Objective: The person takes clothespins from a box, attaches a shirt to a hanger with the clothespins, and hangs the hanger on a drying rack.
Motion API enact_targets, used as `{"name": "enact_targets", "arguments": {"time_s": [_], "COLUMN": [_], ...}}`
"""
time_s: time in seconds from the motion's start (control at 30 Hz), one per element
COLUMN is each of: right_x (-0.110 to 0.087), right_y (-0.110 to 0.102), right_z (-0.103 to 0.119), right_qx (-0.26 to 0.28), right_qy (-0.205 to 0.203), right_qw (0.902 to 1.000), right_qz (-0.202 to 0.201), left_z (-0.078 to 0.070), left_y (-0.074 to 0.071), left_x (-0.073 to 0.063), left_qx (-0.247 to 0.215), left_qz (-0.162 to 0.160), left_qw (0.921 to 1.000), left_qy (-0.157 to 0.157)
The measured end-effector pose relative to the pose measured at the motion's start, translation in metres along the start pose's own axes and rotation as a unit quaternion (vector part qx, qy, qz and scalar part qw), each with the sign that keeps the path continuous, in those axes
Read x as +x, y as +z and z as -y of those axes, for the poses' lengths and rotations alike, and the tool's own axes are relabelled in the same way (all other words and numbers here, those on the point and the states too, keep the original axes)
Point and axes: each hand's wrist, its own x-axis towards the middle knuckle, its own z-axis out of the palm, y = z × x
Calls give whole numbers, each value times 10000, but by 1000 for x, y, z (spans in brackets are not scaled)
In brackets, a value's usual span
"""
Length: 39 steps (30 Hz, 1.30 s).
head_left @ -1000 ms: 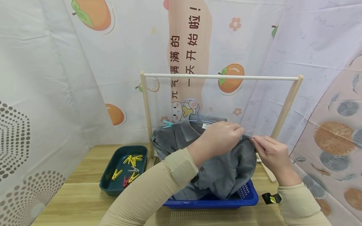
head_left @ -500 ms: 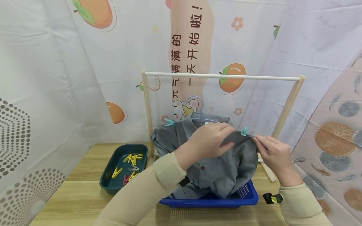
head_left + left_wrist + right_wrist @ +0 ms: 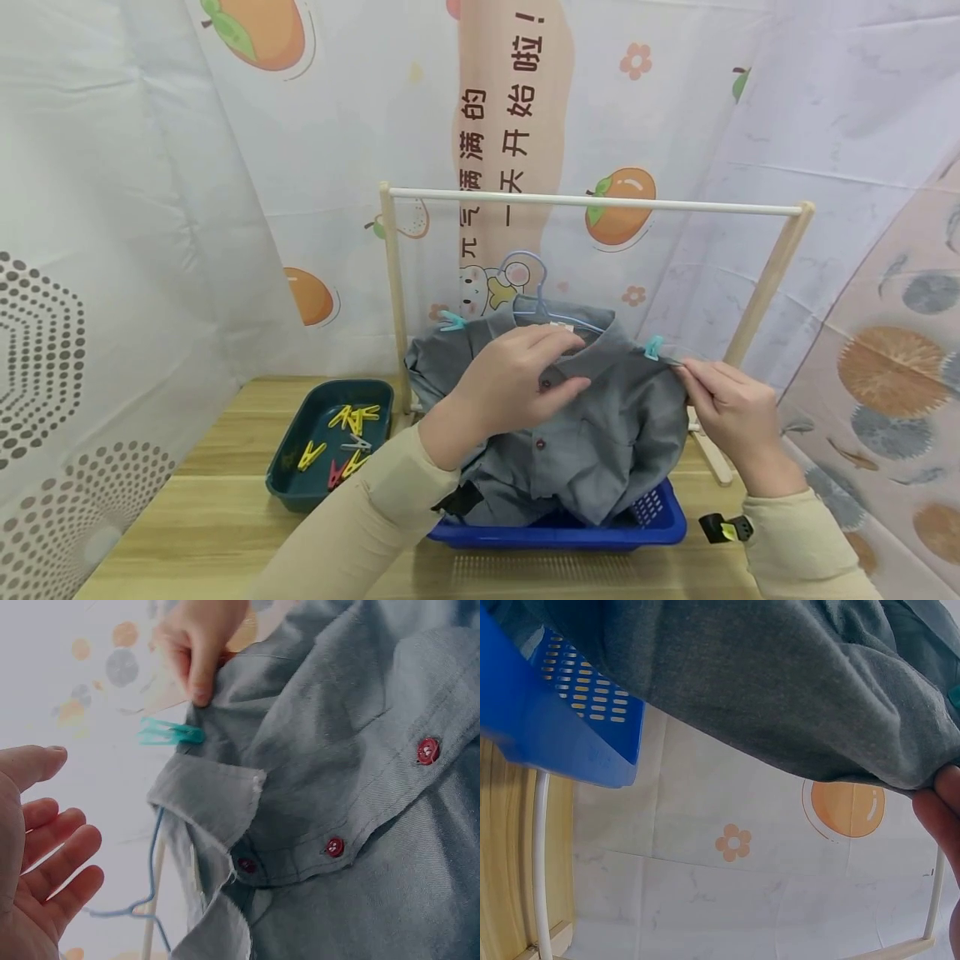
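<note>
Grey-blue shirt (image 3: 585, 454), creased, collared, with red buttons (image 3: 428, 751); left hand (image 3: 513, 383) before shirt, fingers parted, holding nothing; right hand (image 3: 733, 412) pinching shirt's upper edge.

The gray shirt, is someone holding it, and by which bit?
The right hand pinches the gray shirt at the shoulder, beside a turquoise clip. The left hand holds nothing.
</note>
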Motion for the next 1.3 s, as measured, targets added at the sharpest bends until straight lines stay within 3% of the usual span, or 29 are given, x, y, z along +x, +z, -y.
{"name": "enact_targets", "arguments": {"time_s": [0.13,0.4,0.87,1.3], "right_x": [0,0,-1,-1], "right_y": [0,2,-2,-2], "right_z": [0,0,0,3], "right_qx": [-3,17,-29,-24], "right_qy": [-30,-96,-85,-112], "right_qw": [10000,9997,9995,9990], "right_qz": [-37,-204,-294,-423], "left_z": [1,1,3,7], "left_y": [-8,-17,-27,-34], "left_x": [-9,-25,-51,-78], "left_qx": [-220,-316,-268,-359], "left_qz": [-292,-517,-654,-679], "left_qw": [9993,9977,9959,9894], "left_qy": [-92,-298,-562,-1233]}}
